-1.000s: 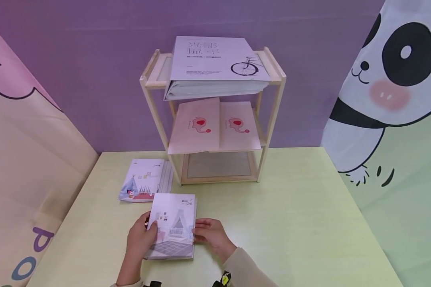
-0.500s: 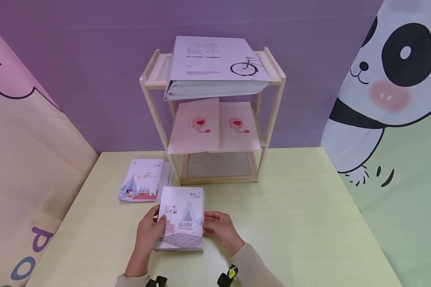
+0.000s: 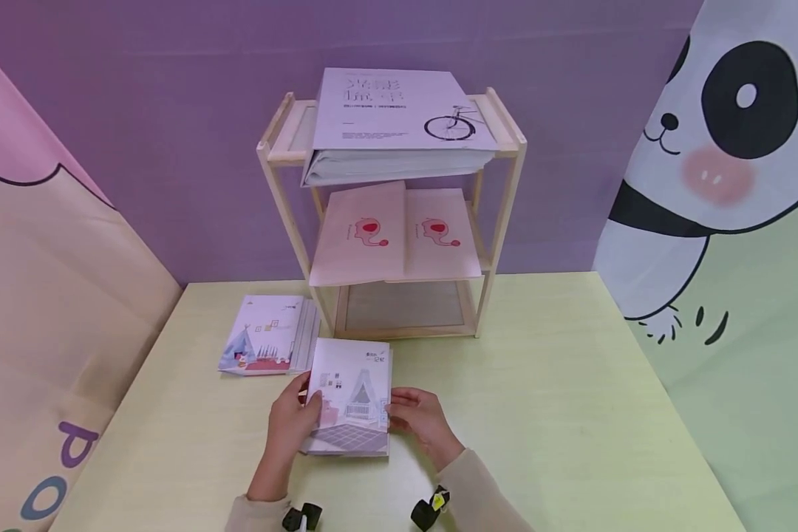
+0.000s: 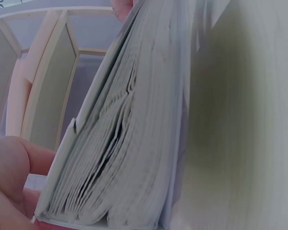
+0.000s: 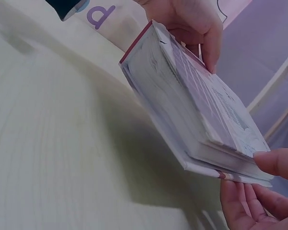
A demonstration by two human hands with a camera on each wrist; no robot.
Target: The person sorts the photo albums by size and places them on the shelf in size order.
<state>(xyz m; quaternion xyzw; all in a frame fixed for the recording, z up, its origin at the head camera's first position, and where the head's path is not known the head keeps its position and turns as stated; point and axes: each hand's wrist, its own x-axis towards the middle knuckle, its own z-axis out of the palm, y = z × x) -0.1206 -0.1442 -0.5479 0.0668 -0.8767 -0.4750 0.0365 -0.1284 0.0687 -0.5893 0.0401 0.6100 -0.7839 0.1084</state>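
Both hands hold a thick hardcover book (image 3: 349,395) with a pale cover showing a grey tent and a checked floor. My left hand (image 3: 291,420) grips its left edge, the thumb lying on the cover. At the opposite edge, my right hand (image 3: 427,423) pinches it, thumb on top and fingers underneath, as the right wrist view shows. The book (image 5: 182,110) is off the table, casting a shadow below. Its wavy page edges (image 4: 129,143) fill the left wrist view. A second book stack (image 3: 266,336), with a blue tent on its cover, lies behind and left of it.
A wooden rack (image 3: 505,214) stands behind the hands. Its top shelf carries a big white book (image 3: 399,111) with a bicycle print. Two pink elephant booklets (image 3: 366,236) overlap on the middle shelf; the bottom shelf (image 3: 406,307) is near the table (image 3: 572,399).
Both hands have carried the book right and away from the body, toward the rack's front. The grip looks the same. The stack and the things on the rack stay put.
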